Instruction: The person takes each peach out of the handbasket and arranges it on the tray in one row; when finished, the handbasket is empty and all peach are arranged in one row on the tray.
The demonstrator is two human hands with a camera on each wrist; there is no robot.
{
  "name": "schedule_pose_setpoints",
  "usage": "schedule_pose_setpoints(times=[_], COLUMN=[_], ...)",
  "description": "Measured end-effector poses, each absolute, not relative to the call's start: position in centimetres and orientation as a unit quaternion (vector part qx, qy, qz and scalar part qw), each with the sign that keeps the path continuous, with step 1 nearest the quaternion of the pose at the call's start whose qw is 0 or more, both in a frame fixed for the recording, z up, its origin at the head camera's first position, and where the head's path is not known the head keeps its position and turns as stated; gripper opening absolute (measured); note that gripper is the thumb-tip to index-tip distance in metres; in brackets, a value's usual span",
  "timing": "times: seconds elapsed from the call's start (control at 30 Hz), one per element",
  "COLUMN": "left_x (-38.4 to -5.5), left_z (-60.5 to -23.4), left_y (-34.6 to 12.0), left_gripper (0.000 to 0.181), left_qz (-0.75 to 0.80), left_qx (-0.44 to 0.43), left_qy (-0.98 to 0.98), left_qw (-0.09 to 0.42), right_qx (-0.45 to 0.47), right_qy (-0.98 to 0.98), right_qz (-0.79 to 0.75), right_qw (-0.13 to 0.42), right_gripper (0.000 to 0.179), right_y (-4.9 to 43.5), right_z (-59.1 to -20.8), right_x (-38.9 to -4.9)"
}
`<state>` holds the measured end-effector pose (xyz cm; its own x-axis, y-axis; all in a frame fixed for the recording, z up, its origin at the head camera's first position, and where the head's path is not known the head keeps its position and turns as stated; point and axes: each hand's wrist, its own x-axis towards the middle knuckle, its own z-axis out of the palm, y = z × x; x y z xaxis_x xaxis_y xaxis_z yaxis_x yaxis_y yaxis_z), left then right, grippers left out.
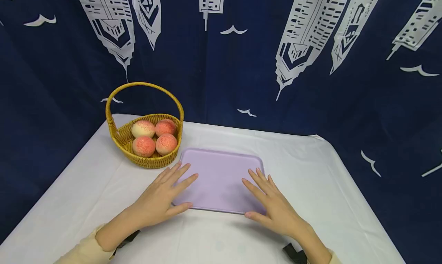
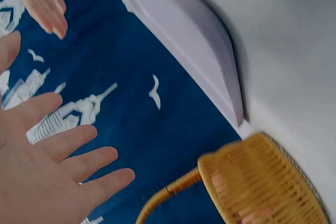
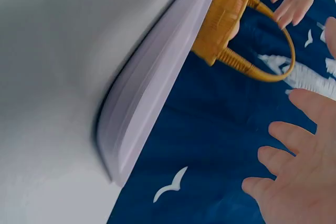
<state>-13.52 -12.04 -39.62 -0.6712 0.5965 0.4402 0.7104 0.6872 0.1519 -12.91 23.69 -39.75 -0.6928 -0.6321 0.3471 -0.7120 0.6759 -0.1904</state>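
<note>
Both hands hover over the near side of a light purple tray [image 1: 221, 179]. The left hand [image 1: 160, 197] has its fingers spread, above the tray's left edge and close to the basket. Across from it, the right hand [image 1: 274, 206] spreads its fingers above the tray's right edge. Neither holds anything. A yellow-brown wicker basket [image 1: 148, 163] with a tall arched handle stands behind the left hand and holds several peaches [image 1: 144, 146]. In the left wrist view, the left palm [image 2: 42, 166] appears apart from the tray and basket. The right palm [image 3: 304, 166] likewise shows nothing in it.
A white cloth [image 1: 304, 172] covers the table. Behind it hangs a dark blue curtain [image 1: 228, 72] with white buildings and birds printed on it. The basket's handle rises well above its rim at the table's back left.
</note>
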Motion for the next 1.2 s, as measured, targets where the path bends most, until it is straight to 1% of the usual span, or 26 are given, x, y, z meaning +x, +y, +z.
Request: schedule_pose_setpoints(times=[0.1,0.23,0.5,0.6,0.73,0.9,1.0,1.2], left_x=[-14.1,-14.9,-17.3,-18.3,-19.7,-21.2,-22.0,-23.2], left_z=[-39.2,-38.9,-38.6,-38.5,-38.2,-38.1,-38.3,-39.1], left_y=[-12.7,-13.3,-15.3,-16.4,-17.7,-19.3,-19.9,-20.7], left_gripper=[0.063,0.061,0.053,0.052,0.052,0.058,0.061,0.061], left_qz=[-0.184,-0.236,-0.336,-0.348,-0.368,-0.373,-0.364,-0.339], left_qx=[-0.348,-0.313,-0.205,-0.163,-0.119,-0.076,-0.058,-0.038], left_qy=[-0.895,-0.889,-0.879,-0.884,-0.889,-0.899,-0.905,-0.917], left_qw=[0.21,0.236,0.269,0.267,0.245,0.218,0.212,0.206], right_qx=[0.352,0.327,0.266,0.244,0.219,0.198,0.18,0.148], right_qy=[-0.905,-0.9,-0.9,-0.903,-0.907,-0.906,-0.902,-0.899], right_qz=[0.208,0.27,0.337,0.346,0.351,0.366,0.388,0.411], right_qw=[0.121,0.104,0.08,0.077,0.075,0.072,0.056,0.021], right_gripper=[0.08,0.08,0.075,0.071,0.067,0.063,0.061,0.058], right_y=[24.5,25.4,27.0,27.7,28.5,29.4,29.9,30.7], right_z=[-39.8,-40.0,-40.6,-40.9,-41.5,-42.1,-42.5,-43.6], right_x=[-13.3,-13.8,-14.9,-15.3,-15.7,-16.0,-16.3,-16.9])
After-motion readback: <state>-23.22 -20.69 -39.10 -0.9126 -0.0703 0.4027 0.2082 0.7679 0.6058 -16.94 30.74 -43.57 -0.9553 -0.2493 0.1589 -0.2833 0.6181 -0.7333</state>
